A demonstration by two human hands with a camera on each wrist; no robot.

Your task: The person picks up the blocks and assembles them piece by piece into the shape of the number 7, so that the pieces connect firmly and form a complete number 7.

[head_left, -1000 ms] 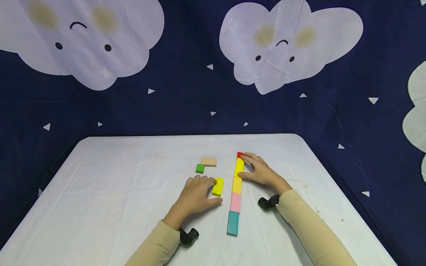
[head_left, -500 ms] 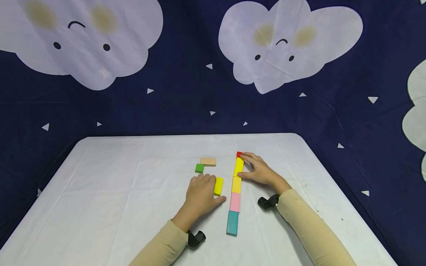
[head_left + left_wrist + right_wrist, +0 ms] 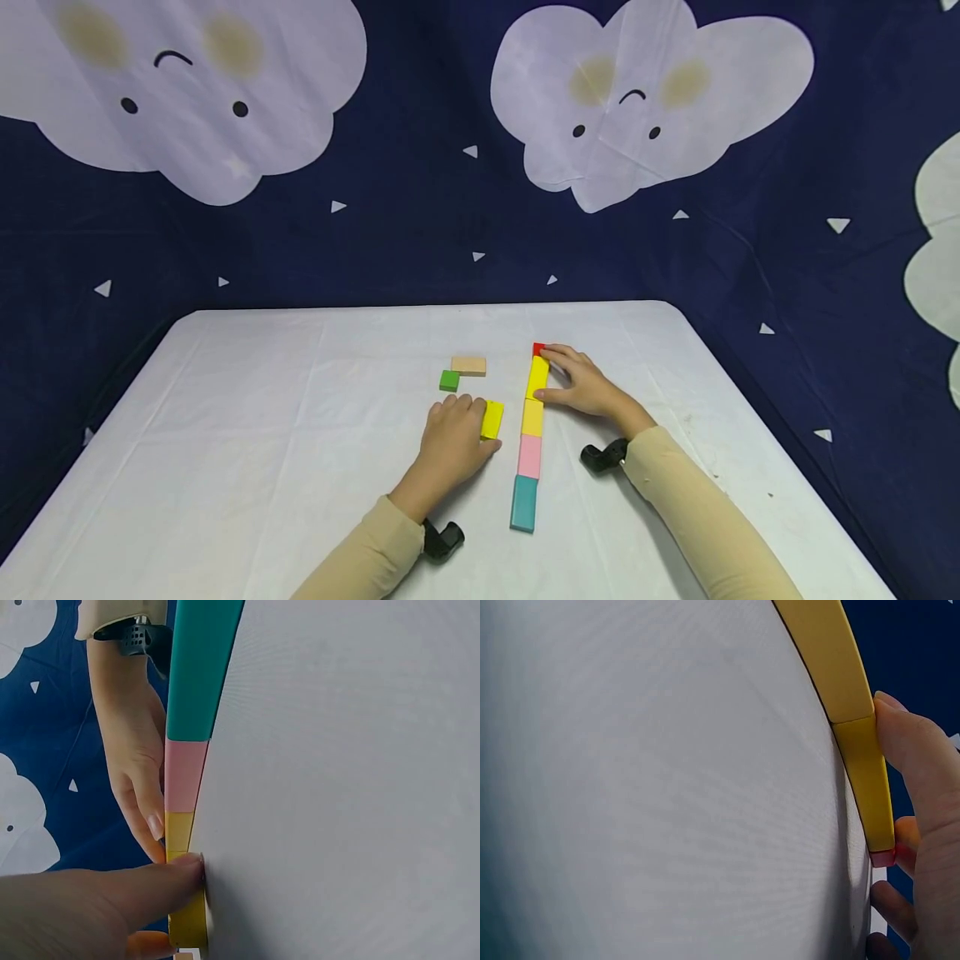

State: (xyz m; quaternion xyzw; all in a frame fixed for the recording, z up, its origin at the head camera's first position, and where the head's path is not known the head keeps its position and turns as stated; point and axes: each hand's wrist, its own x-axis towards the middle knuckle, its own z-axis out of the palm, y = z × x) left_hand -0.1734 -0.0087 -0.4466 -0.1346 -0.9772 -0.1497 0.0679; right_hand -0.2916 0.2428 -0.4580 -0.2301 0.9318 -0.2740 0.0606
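Note:
In the head view a row of blocks runs away across the table: a teal block (image 3: 523,503), a pink block (image 3: 529,457), a pale yellow block (image 3: 532,418), a bright yellow block (image 3: 537,377) and a small red block (image 3: 537,349). Left of the row, my left hand (image 3: 453,443) pinches a separate yellow block (image 3: 492,420), thumb at its near end, fingertips along its left side and partly hidden. My right hand (image 3: 588,387) touches the row's far end, its thumb against the bright yellow block (image 3: 866,780) and a finger by the red block (image 3: 883,859).
A tan block (image 3: 468,366) and a green block (image 3: 449,381) lie beyond my left hand. The white table (image 3: 240,400) ends at a dark blue cloth (image 3: 412,233) printed with clouds. A black wrist camera (image 3: 603,457) sits at the right cuff.
My left hand has moved right to the separate yellow block, and its thumb has drawn in to the near end. The right hand and the row stay where they were.

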